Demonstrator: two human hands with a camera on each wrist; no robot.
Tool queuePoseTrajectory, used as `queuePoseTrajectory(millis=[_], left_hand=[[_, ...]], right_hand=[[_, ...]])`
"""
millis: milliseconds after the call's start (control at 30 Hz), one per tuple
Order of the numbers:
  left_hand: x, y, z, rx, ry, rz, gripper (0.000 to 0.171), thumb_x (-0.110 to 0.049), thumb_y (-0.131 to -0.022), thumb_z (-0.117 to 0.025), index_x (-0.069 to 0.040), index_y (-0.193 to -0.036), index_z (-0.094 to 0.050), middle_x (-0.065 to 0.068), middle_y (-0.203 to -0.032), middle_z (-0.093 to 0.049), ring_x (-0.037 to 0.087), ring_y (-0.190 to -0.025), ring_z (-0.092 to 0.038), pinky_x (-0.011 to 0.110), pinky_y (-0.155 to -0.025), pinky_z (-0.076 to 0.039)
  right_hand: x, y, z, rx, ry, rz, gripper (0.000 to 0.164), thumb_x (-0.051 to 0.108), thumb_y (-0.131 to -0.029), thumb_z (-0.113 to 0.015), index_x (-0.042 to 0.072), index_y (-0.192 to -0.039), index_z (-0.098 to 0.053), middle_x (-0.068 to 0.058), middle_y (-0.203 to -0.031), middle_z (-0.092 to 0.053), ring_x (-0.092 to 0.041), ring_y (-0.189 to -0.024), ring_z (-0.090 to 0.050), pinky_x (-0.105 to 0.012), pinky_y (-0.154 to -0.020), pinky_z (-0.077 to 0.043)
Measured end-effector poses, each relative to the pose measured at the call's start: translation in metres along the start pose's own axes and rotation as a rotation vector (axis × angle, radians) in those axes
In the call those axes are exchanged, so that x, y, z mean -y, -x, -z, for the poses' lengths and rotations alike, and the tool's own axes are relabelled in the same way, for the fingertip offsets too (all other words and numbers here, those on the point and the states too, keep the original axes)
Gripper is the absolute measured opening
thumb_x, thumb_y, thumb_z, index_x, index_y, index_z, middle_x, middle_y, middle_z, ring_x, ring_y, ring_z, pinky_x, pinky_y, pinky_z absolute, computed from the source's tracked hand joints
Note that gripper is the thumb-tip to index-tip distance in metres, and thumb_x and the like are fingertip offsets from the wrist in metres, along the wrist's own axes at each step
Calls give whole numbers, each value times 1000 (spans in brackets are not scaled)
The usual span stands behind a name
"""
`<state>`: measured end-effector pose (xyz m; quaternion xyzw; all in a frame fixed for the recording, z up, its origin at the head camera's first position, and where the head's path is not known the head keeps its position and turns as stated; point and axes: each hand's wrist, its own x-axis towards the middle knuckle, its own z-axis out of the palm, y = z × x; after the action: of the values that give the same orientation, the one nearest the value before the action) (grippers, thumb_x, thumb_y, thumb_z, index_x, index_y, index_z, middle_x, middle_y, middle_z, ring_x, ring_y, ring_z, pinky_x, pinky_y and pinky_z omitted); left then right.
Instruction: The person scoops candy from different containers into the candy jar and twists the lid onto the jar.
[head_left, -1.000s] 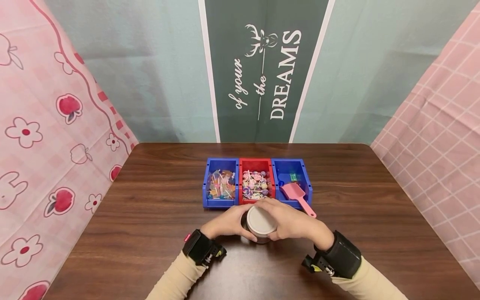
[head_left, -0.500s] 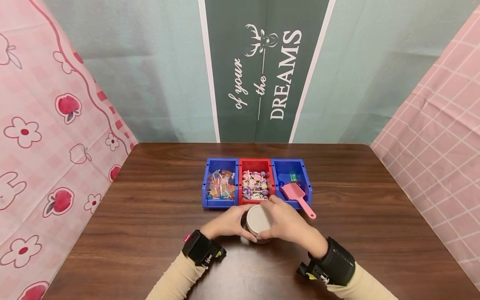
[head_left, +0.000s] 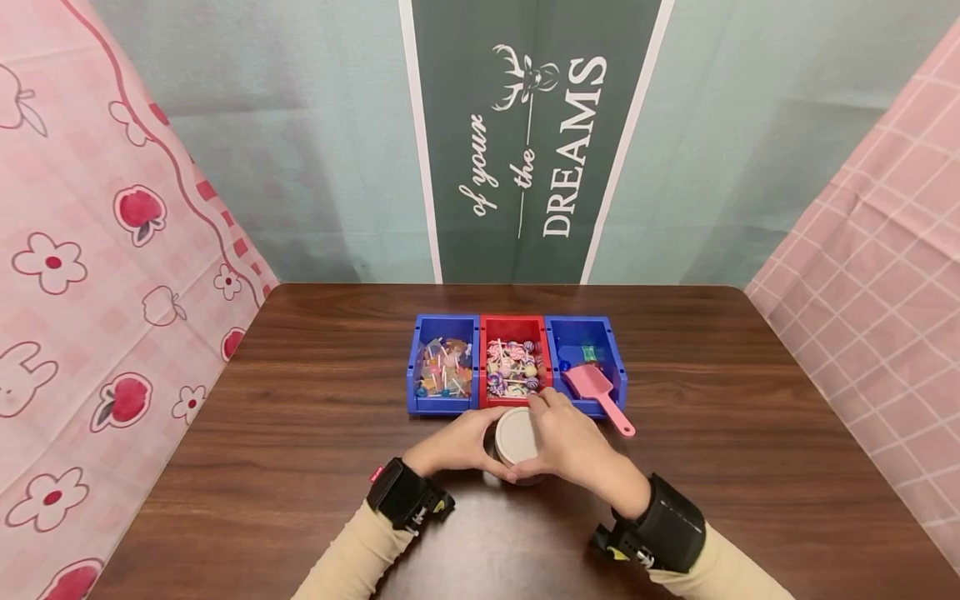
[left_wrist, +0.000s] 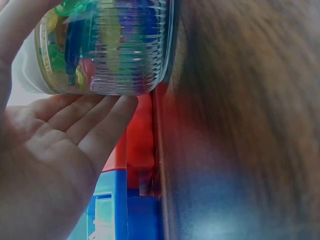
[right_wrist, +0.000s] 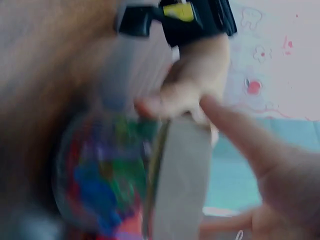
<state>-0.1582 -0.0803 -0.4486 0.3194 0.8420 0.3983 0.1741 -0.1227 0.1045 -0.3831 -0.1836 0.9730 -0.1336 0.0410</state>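
A clear ribbed jar [left_wrist: 110, 50] of colourful wrapped pieces stands upright on the table, an off-white lid [head_left: 516, 437] on its top. My left hand [head_left: 459, 442] holds the jar's side, thumb at the near side and fingers at the far side. From above, my right hand [head_left: 576, 446] grips the lid round its rim. The thumbs of both hands meet close together at the front. In the right wrist view the jar is blurred, and the lid [right_wrist: 181, 175] sits between my right thumb and fingers.
Behind the jar stand three joined bins: a left blue bin [head_left: 444, 407] with small clear-looking sweets, a red bin [head_left: 513, 327] with small lollipops, and a right blue bin [head_left: 579, 332] with a few pieces. A pink scoop [head_left: 592, 385] leans over the right bin's front edge.
My right hand has turned on the lid, its wrist swinging left and nearer, its thumb moving left toward my left thumb. The left hand and jar have stayed in place.
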Motion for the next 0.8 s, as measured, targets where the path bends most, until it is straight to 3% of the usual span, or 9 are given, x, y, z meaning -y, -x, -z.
queuePoseTrajectory(millis=[133,267,433,800], left_hand=[[-1,0,0,-8,-19,-15,86,-30,-64,-89,-11,-138,-49,4,-127,-65,17,-113,-60,27,-101,-48],[-2,0,0,-8,-9,-29,88,-30,-64,-89,-8,-139,-48,7,-129,-64,19,-117,-60,29,-103,-47],[-1,0,-2,-3,1,-14,88,-31,-65,-89,-10,-140,-48,5,-131,-63,18,-117,-59,28,-104,-47],[-1,0,-1,-8,2,-7,87,-30,-64,-90,-11,-138,-49,4,-128,-64,17,-114,-59,27,-101,-48]], right_hand=[[-12,-1,11,126,-60,174,93,34,-55,-93,-3,-130,-51,-16,-127,-56,-29,-112,-55,-47,-94,-54],[-20,-3,20,233,-87,269,82,14,-62,-89,-1,-132,-50,-16,-133,-53,-29,-115,-54,-47,-96,-53],[-21,-7,22,245,-74,294,72,10,-63,-87,0,-127,-56,-13,-125,-57,-25,-106,-56,-44,-92,-55],[-18,-9,21,210,-73,284,68,19,-60,-90,2,-119,-60,-9,-108,-57,-20,-94,-56,-37,-80,-55]])
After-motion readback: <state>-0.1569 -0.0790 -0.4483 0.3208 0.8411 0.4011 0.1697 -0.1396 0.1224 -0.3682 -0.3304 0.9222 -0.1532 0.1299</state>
